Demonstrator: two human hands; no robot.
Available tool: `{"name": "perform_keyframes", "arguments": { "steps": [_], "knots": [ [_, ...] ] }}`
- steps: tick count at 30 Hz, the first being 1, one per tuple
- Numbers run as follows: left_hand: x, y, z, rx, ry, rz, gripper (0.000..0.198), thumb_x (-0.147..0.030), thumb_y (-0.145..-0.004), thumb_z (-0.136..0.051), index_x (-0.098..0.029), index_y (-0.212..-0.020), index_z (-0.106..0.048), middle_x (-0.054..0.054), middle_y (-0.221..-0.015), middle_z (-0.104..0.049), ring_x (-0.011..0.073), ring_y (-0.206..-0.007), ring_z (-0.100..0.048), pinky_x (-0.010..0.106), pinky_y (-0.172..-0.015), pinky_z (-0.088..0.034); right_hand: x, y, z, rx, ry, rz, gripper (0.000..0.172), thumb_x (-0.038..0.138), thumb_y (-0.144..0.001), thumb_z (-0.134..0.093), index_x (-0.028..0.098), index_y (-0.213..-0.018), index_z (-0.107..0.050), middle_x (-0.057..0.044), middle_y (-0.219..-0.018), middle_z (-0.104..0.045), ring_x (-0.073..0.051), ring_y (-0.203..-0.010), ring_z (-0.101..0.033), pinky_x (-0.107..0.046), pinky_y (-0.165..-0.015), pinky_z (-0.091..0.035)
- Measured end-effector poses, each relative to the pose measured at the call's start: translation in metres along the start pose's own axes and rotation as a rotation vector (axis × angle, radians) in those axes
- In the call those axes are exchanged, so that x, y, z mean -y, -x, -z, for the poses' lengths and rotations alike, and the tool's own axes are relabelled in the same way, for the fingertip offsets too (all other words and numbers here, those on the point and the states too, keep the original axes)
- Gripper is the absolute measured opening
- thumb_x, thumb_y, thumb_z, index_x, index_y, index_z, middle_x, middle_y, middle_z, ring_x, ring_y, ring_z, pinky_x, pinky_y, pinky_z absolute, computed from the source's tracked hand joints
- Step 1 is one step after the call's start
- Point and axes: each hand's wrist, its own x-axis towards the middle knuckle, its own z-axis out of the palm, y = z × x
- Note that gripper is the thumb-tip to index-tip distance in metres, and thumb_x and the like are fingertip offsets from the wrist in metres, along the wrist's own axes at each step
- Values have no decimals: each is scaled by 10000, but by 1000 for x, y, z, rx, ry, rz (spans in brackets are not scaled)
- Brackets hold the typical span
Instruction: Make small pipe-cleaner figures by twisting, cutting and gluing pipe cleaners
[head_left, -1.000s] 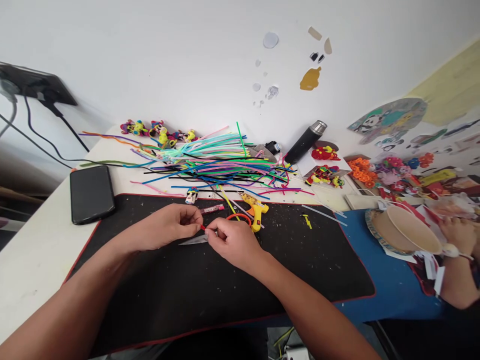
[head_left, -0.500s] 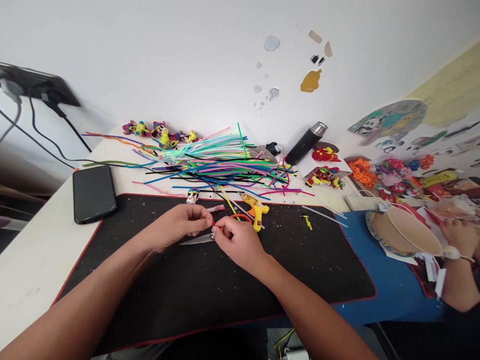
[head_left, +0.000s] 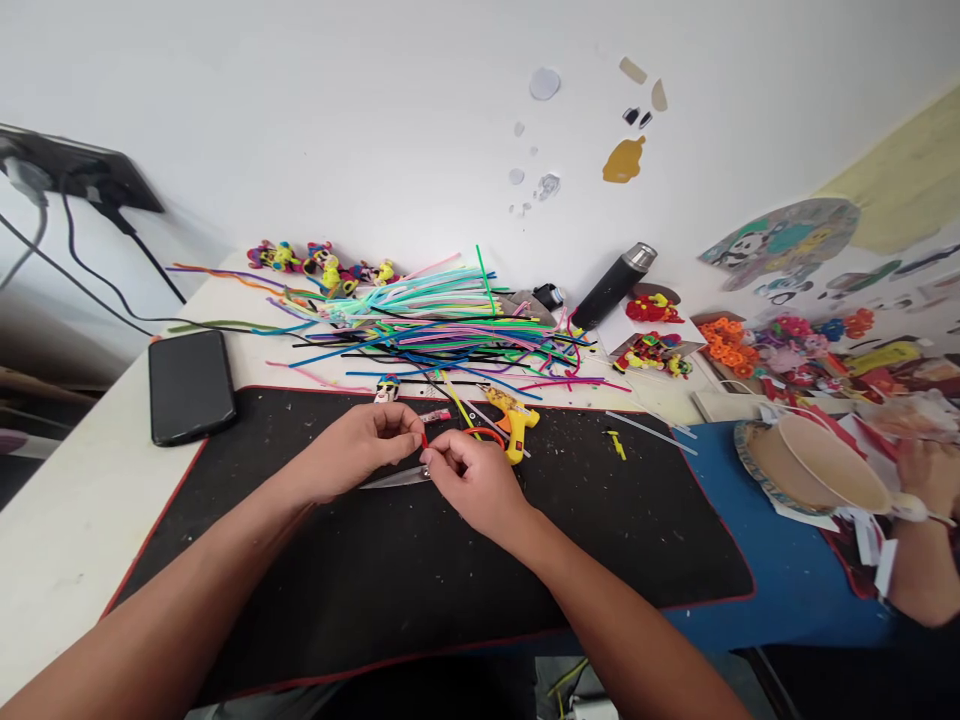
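Observation:
Over the black mat (head_left: 420,590), both hands meet at a short red piece of pipe cleaner (head_left: 424,441). My left hand (head_left: 373,440) pinches its upper end between thumb and fingertips. Just below and to the right, my right hand (head_left: 476,480) has thumb and forefinger closed at the other end; much of the piece is covered by fingers. Scissors with orange handles (head_left: 487,433) lie beneath the right hand, blades pointing left. Behind the hands are a yellow glue gun (head_left: 517,422), a small pink-and-clear tube (head_left: 435,416) and a little white-faced figure (head_left: 387,388).
Many coloured pipe cleaners (head_left: 435,335) spread along the wall. A phone (head_left: 192,387) lies left, a black flask (head_left: 611,290) leans at the back. Small yellow bits (head_left: 616,445) lie on the mat. Rightward are a lamp-like round object (head_left: 825,465) and another person's arm (head_left: 926,550).
My left fingers have lifted and drawn slightly apart from my right ones, so more of the red piece shows upright between them. The view has shifted very slightly.

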Motion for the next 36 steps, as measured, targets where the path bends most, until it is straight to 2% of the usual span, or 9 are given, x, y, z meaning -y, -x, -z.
{"name": "perform_keyframes", "arguments": {
  "steps": [6,12,21,23,29,32,36],
  "knots": [
    [0,2,13,57,-90,-10,266,-445,-806,-707,-186,-857,-684,-27,-735,-594,142,-660,-483,244,-609,-363,6,-1,4,20,-21,-9,208,341,-961,-617,214,-802,-660,68,-573,-481,-114,-515,-408,-260,-537,-308],
    [3,6,23,114,-223,8,188,-384,-804,-660,-200,-845,-654,-42,-734,-587,144,-663,-482,243,-598,-361,9,-1,5,61,24,42,219,324,-958,-603,208,-781,-662,81,-538,-412,-104,-496,-359,-260,-535,-280],
    [-2,11,23,49,-476,-73,87,-287,-793,-604,-205,-798,-635,-48,-702,-568,141,-655,-472,244,-601,-360,10,-2,2,110,-39,-32,223,341,-948,-612,201,-782,-665,78,-547,-410,-107,-514,-345,-263,-538,-274],
    [-4,12,25,52,-437,-69,102,-301,-800,-620,-202,-810,-645,-43,-711,-576,142,-656,-473,241,-596,-356,12,-3,2,119,-89,-63,226,359,-946,-615,200,-795,-668,71,-565,-430,-111,-528,-356,-262,-534,-279],
    [-13,15,36,114,-129,-68,287,-468,-841,-712,-185,-824,-670,-24,-733,-582,138,-661,-467,235,-610,-370,12,-3,5,115,-188,-110,232,389,-932,-631,202,-798,-658,57,-592,-464,-120,-544,-384,-261,-523,-292],
    [-14,14,37,112,-141,-57,368,-547,-858,-721,-179,-854,-701,-20,-738,-585,144,-672,-474,236,-614,-372,8,-1,6,114,-212,-146,232,391,-927,-639,205,-789,-649,62,-583,-446,-118,-530,-374,-257,-511,-283],
    [-10,10,28,161,-204,-39,413,-592,-870,-716,-184,-921,-748,-10,-765,-640,158,-695,-517,241,-622,-380,2,3,7,100,-243,-161,232,403,-943,-647,209,-817,-654,70,-579,-438,-114,-511,-373,-249,-494,-275]
  ]
}}
